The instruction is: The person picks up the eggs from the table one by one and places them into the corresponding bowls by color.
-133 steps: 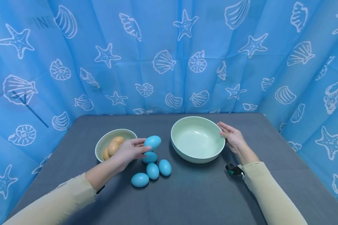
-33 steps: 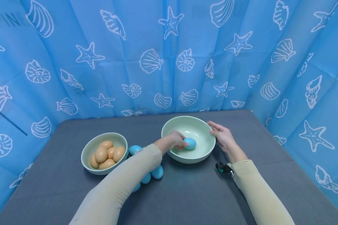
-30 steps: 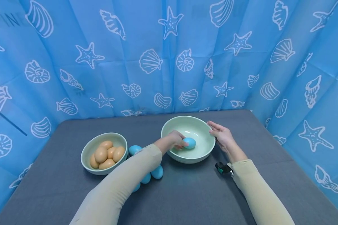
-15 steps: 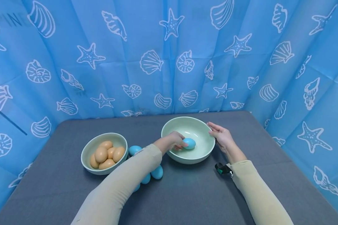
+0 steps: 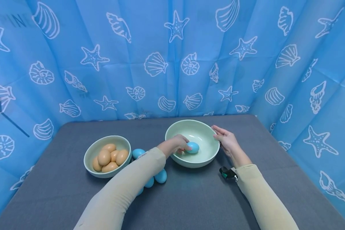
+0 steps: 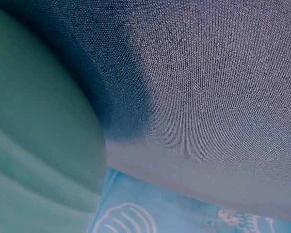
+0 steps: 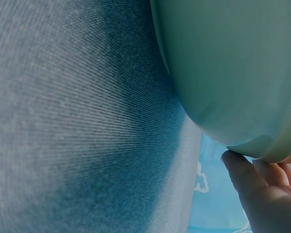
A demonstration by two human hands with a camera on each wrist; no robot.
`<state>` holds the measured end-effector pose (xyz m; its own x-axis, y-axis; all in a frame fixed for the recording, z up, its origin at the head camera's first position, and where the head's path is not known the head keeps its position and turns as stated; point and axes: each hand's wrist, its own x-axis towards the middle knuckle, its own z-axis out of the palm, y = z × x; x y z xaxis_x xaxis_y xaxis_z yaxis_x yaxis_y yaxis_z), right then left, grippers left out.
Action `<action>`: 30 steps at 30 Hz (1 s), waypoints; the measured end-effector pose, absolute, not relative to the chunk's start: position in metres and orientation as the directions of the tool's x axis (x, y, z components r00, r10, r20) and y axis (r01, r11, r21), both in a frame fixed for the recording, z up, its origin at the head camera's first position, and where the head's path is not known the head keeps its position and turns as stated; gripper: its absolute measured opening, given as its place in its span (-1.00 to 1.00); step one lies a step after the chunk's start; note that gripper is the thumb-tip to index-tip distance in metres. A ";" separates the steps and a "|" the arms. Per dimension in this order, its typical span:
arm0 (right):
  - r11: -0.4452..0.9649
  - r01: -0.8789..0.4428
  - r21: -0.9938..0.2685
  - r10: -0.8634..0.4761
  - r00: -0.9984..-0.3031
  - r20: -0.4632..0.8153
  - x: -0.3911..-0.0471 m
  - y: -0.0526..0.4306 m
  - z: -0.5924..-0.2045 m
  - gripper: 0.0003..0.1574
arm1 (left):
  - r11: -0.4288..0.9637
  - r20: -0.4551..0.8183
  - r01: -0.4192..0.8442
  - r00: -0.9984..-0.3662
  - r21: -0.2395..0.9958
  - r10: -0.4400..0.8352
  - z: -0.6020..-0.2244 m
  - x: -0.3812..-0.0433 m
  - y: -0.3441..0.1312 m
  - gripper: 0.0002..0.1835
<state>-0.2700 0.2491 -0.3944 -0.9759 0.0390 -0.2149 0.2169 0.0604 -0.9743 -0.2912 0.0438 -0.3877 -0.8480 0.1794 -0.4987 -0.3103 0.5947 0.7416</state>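
Observation:
Inside the large pale green bowl (image 5: 209, 148), my left hand (image 5: 177, 143) holds a blue egg (image 5: 193, 147) low, near the bowl's floor. Whether the egg touches the floor I cannot tell. My right hand (image 5: 226, 139) grips the same bowl by its right rim, thumb over the edge. In the right wrist view the fingers (image 7: 242, 172) press against the bowl's outer wall (image 7: 233, 63). Several more blue eggs (image 5: 160, 176) lie on the table, partly hidden under my left sleeve. The left wrist view shows a bowl's outer side (image 6: 39, 126) but not my fingers.
A smaller pale green bowl (image 5: 87, 159) on the left holds several brown eggs (image 5: 104, 157). Grey cloth covers the table (image 5: 195, 198). Behind it hangs a blue curtain (image 5: 172, 83) with white shell prints. A black strap (image 5: 227, 172) hangs by my right wrist.
My left hand has carried a blue egg from beside the smaller bowl rightward into the large bowl. Over the last second both hands have stayed nearly still; the view has shifted slightly.

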 end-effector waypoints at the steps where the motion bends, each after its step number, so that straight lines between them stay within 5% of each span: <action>1: 0.061 0.217 -0.974 0.039 -0.976 -0.215 -0.270 0.249 -0.394 -0.33 | 0.599 -0.497 -0.307 -0.849 0.739 0.179 -0.388 -0.291 0.044 -0.51; 17: 0.046 0.228 -0.973 0.048 -0.973 -0.226 -0.271 0.248 -0.395 -0.34 | 0.499 -0.476 -0.300 -0.836 0.813 0.273 -0.389 -0.304 0.031 -0.44; 30: 0.071 0.227 -0.971 0.041 -0.973 -0.225 -0.271 0.248 -0.396 -0.34 | 0.346 -0.361 -0.232 -0.854 0.909 0.376 -0.325 -0.274 -0.016 -0.39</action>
<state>-0.2705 0.2484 -0.3958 -0.9735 0.0415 -0.2250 0.2275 0.0706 -0.9712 -0.2744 -0.0158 -0.3254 -0.8538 0.3755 -0.3606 -0.2319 0.3458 0.9092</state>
